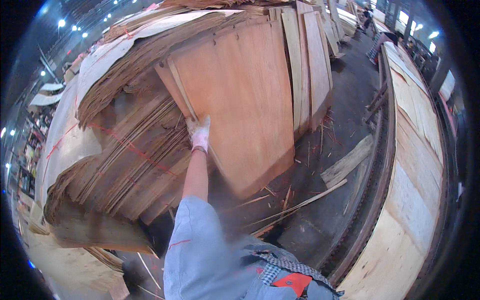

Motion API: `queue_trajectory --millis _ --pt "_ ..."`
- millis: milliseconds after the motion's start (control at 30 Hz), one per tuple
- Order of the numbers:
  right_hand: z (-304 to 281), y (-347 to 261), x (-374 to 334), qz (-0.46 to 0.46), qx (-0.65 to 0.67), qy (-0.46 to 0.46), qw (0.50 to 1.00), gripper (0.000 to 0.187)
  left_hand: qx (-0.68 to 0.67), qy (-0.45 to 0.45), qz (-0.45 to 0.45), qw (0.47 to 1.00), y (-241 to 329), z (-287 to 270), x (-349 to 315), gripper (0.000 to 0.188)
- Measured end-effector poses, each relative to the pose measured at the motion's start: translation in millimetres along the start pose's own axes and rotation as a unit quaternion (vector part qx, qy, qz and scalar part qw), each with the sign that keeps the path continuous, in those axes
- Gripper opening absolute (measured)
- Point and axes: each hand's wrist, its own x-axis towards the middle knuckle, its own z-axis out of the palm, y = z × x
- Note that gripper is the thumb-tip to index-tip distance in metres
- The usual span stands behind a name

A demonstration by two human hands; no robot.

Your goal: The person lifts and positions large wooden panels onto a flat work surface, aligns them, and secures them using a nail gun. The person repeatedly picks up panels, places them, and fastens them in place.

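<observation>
My left hand [199, 134], in a pale, pink-stained glove, reaches forward and is closed on the left edge of a large reddish-tan wood veneer sheet [245, 95]. The thumb lies over the sheet's near face, while the other fingers are partly hidden at the edge. Tilted upright, the sheet leans among other veneers, and its lower corner hangs near the floor. A narrow pale strip [181, 87] runs along its left edge, close to my fingers. My right hand is out of the picture.
At the left rise bundled veneer stacks [135, 150] with ragged edges and red ties. Narrower boards [312, 65] lean beyond the sheet. Wood scraps [347, 162] and splinters litter the dark floor. Along the right runs a long conveyor-like bench [412, 200] covered with pale veneer.
</observation>
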Motion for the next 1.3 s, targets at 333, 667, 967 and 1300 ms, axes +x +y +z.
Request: queue_trajectory --millis 333,667,967,1300 --pt "-42.3 -235.5 133.7 -0.212 -0.117 -0.075 0.967 0.025 0.138 0.013 -0.059 0.989 50.8 10.0 -28.2 0.045" --pt "146.3 -357.1 60.5 -0.389 -0.241 -0.083 0.885 0.024 0.184 -0.151 -0.023 0.971 37.5 42.8 -61.3 0.050" --pt "353.6 -406.2 -17.2 -0.467 -0.178 -0.038 0.865 0.053 0.289 -0.394 0.108 0.866 142.8 87.6 -124.2 0.068" --pt "414.6 -410.8 28.7 -0.629 -0.047 0.161 0.759 0.062 0.194 -0.447 0.118 0.865 194.3 111.2 -146.2 0.042"
